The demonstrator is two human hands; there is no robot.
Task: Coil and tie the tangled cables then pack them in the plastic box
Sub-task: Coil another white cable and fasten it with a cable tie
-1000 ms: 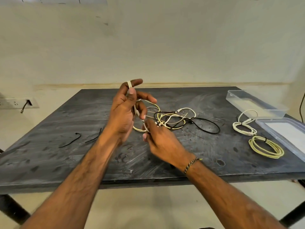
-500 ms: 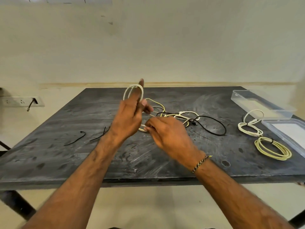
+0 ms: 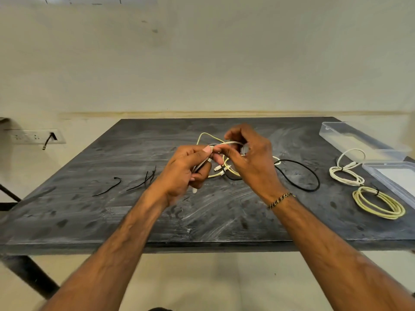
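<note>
Both hands are raised over the middle of the dark table (image 3: 89, 221), working 1 white cable (image 3: 226, 143). The left hand (image 3: 182, 173) has its fingers curled round the cable, thumb pressing it against the forefinger, and the cable's end pokes out below the palm. The right hand (image 3: 251, 158) has its fingers curled too, pinching the same cable a little farther along, so a short white arc spans from 1 hand to the other. Under and behind the hands lies the tangle (image 3: 224, 171) of yellow and white cables, with a black cable (image 3: 314, 176) looping out of it to the right on the tabletop. Near the right edge lie 2 finished coils: a white coil (image 3: 344, 176) and, nearer the front, a yellow coil (image 3: 379, 204), each bound with a dark tie. Just beside them is the clear box (image 3: 350, 138) at the far right corner, with its lid (image 3: 386, 178) lying in front of it. Left of the hands, several black ties (image 3: 107, 188) lie loose on the table. A bracelet (image 3: 279, 200) circles the right wrist.
</note>
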